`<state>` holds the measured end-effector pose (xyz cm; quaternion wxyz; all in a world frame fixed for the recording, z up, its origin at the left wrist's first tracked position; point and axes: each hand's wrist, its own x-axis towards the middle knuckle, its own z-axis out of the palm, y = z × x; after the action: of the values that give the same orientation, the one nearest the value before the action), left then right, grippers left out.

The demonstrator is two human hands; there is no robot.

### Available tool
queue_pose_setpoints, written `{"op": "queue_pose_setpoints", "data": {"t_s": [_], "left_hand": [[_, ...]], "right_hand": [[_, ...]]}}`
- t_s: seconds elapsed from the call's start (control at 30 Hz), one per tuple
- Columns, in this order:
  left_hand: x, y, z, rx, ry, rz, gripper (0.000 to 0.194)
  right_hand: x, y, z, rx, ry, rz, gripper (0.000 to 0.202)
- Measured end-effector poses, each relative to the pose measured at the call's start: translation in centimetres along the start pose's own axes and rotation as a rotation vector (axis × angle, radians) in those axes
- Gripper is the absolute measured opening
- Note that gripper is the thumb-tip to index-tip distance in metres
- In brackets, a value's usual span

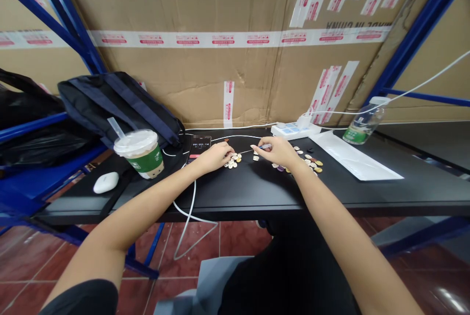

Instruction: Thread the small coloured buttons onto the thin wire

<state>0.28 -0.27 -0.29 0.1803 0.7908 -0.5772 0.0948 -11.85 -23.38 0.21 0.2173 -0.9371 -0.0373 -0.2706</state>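
Several small cream and yellow button-like pieces [232,162] lie in a cluster on the black table. At their left edge my left hand [218,155] rests with its fingers bent together; what is between the fingertips, if anything, is too small to see. My right hand [274,151] is closed on a thin pen-like tool [265,146], whose slender tip points left toward the cluster. One or two pale pieces [255,158] sit below that tip. More pieces, white, yellow, brown and purple [313,163], are scattered beside and partly behind my right hand.
A phone [200,145] showing a timer, a lidded cup with a straw [141,155], a white case [106,183] and a backpack [121,104] are left. On the right are a power strip [291,130], a white packet [354,156] and a bottle [363,124]. A white cable hangs off the front edge.
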Motion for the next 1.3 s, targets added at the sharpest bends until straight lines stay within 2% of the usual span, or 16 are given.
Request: {"op": "queue_pose_setpoints", "data": {"t_s": [0.2, 0.5, 0.8, 1.1, 1.3], "left_hand": [[-0.1, 0.1, -0.1, -0.040, 0.099, -0.025, 0.016], [-0.2, 0.6, -0.1, -0.112, 0.107, 0.014, 0.016], [-0.2, 1.8, -0.5, -0.193, 0.119, 0.123, 0.014], [-0.3, 1.2, -0.4, -0.214, 0.080, 0.162, 0.017], [-0.3, 0.8, -0.1, -0.168, 0.113, 0.113, 0.015]], "right_hand": [[0.0, 0.1, 0.1, -0.004, 0.009, 0.009, 0.034], [0.1, 0.1, 0.0, 0.117, 0.006, -0.014, 0.034], [-0.1, -0.2, 0.0, 0.181, -0.003, -0.031, 0.031], [0.0, -0.1, 0.0, 0.173, 0.001, -0.025, 0.035], [0.0, 0.0, -0.1, 0.150, 0.016, -0.034, 0.036]]}}
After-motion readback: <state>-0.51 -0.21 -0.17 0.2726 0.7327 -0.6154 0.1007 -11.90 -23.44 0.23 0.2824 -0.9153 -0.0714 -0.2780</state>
